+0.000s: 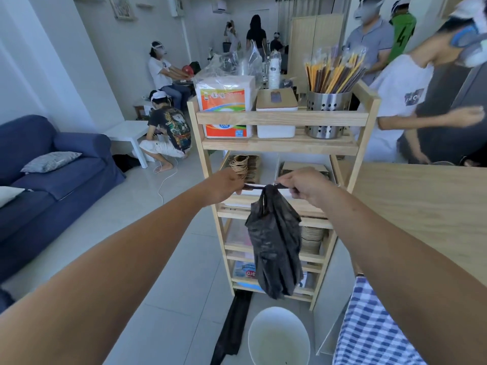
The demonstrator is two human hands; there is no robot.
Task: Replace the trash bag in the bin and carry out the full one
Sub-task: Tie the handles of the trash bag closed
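While both hands pinch the two handle ends and pull them apart sideways, the black trash bag (275, 241) hangs straight down from the knot between them, long axis vertical. Left hand (225, 187) grip and right hand (303, 185) grip are each closed on a handle, about equally near. The white bin (279, 335) sits unlined on the floor directly below; another black bag (233, 327) lies just beside it.

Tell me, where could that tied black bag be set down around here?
Bare floor tiles lie between the blue sofa and the wooden shelf cart. The counter on the right is bare too. The cart's top shelf is crowded, and near the white bin another black bag lies on the floor.
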